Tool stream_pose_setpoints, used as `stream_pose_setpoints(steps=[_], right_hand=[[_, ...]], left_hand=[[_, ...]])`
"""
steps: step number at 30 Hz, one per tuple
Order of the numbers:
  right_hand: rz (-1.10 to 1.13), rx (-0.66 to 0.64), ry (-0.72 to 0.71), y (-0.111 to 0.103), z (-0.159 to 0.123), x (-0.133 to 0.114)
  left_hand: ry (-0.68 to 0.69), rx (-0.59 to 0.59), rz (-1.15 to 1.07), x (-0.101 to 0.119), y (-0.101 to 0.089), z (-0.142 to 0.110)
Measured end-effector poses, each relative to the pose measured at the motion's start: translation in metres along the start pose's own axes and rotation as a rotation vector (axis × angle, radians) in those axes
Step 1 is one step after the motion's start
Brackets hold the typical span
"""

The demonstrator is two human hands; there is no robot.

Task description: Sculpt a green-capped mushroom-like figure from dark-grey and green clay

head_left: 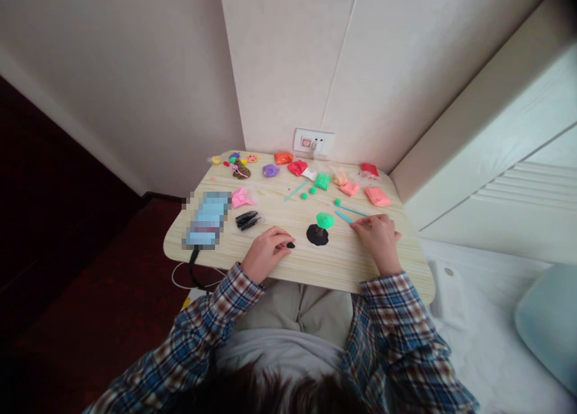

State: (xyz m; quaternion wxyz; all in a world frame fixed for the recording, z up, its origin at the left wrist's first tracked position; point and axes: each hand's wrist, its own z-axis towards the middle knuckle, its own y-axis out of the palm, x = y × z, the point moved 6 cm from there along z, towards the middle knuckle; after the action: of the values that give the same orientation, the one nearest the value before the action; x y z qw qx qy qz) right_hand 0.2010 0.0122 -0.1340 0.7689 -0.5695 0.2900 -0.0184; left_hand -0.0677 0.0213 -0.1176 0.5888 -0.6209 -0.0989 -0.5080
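Between the fingers of my left hand (267,253) is a small lump of black clay (291,245), near the table's front edge. My right hand (379,237) grips the end of a light blue modelling tool (344,217) that points left over the table. Between the hands lies a flat black clay disc (317,238), and a green clay piece (324,220) stands above it on a short dark stem. A second thin blue tool (354,210) lies just beyond my right fingers, with a green clay ball (338,202) at its tip.
Clay packets, such as a pink one (243,197), a black one (247,220) and an orange one (283,157), lie around the table (270,264). A blurred phone (207,219) with a cable is at left. Small clay figures (241,169) sit in the far left corner.
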Motion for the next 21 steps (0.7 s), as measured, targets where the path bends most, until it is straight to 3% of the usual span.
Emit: stream_pose_setpoints(steps=[8,13,21], right_hand=[[-0.03,-0.059,0.0,-0.005,-0.013,0.021],[0.184,-0.063,-0.091,-0.017,-0.025,0.03],[0.353,-0.013,0.02,-0.036,-0.037,0.041]], left_hand=[[0.036,-0.08,0.046,0.0,-0.003,0.009],[0.115,0.043,0.118,0.0,-0.005,0.004],[0.232,0.073,0.283,0.011,-0.003,-0.001]])
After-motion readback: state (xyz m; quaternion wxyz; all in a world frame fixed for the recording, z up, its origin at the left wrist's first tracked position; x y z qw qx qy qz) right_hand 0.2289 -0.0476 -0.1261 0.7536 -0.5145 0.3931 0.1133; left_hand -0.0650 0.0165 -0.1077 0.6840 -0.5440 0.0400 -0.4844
